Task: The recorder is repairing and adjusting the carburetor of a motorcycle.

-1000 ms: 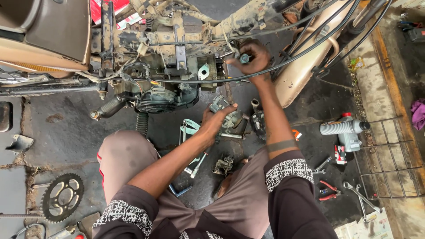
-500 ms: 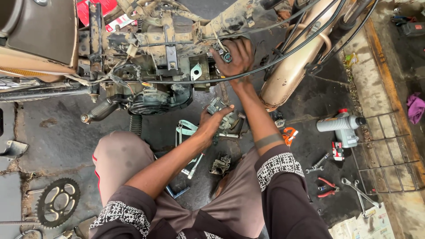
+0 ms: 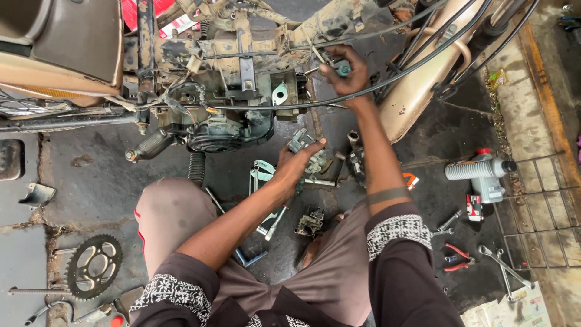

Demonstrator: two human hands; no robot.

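grey metal engine part (image 3: pixel 305 151) sits gripped in the left hand (image 3: pixel 293 166), low over the oily floor (image 3: pixel 91 175); right hand (image 3: pixel 346 72) pinches a small teal piece (image 3: pixel 344 68) at the motorcycle frame (image 3: pixel 242 36). engine looks stripped, parts still scattered. grey oil bottle (image 3: pixel 478 169) lies toward the floor's right edge.

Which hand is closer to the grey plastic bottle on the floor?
The right hand. It is up at the motorcycle frame, left of and above the grey plastic bottle. The left hand is lower, on a metal part on the floor, farther left of the bottle.
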